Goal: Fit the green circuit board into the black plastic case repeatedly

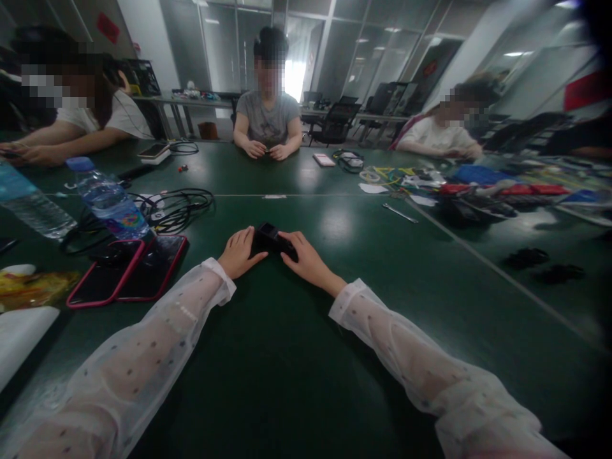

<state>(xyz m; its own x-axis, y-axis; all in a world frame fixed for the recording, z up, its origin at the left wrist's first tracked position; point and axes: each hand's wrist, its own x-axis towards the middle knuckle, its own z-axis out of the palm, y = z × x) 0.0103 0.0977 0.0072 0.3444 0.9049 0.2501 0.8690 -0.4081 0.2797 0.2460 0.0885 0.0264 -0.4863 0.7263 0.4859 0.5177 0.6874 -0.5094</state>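
Note:
A small black device with a dark screen-like face lies on the green table, between my two hands. From the left, my left hand grips its end, fingers along the far side and thumb on the near side. On the other end is my right hand, its fingers over the top and its thumb at the near edge. The parts of the device under my fingers are hidden.
Two phones with red-pink edges, black coiled cables and water bottles lie or stand at the left. A wrench and piled cables are to the right. Several people sit around the table.

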